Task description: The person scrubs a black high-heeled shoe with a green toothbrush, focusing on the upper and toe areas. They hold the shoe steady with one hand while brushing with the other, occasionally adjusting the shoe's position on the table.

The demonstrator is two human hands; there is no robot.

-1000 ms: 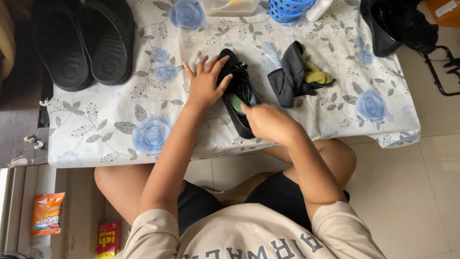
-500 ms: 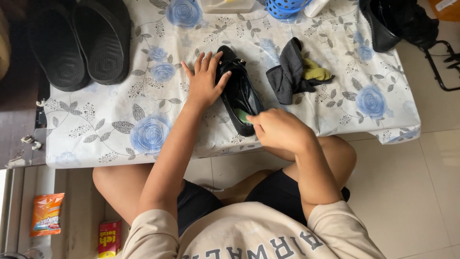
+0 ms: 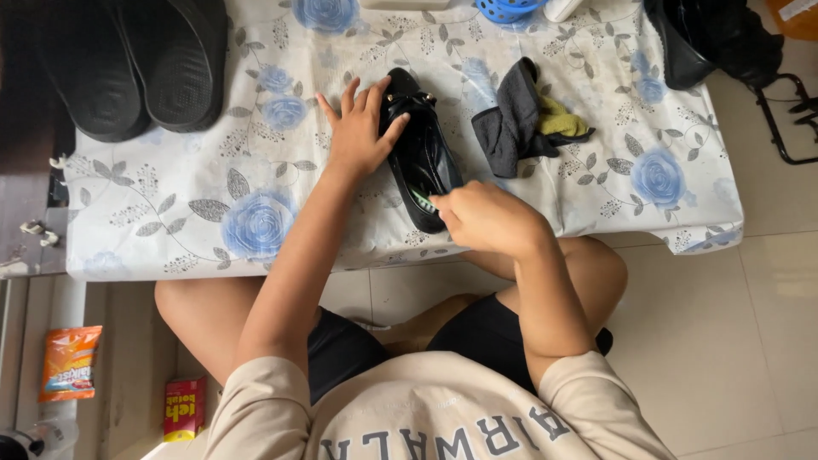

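Observation:
A small black shoe (image 3: 422, 158) lies on a low table covered with a white cloth with blue flowers (image 3: 256, 226). My left hand (image 3: 358, 128) rests flat on the shoe's left side, fingers spread, holding it down. My right hand (image 3: 486, 217) is closed around a small brush with green and white bristles (image 3: 423, 201), whose tip touches the inside of the shoe near its heel. Most of the brush is hidden in my fist.
A pair of black sandals (image 3: 136, 60) lies at the table's back left. A dark grey rag with a yellow cloth (image 3: 528, 123) sits right of the shoe. A blue basket (image 3: 511, 8) and black bag (image 3: 716, 38) are at the back. Packets (image 3: 68, 362) lie on the floor.
The right hand with the brush has shifted slightly along the shoe's heel end. The left hand stays pressed on the shoe.

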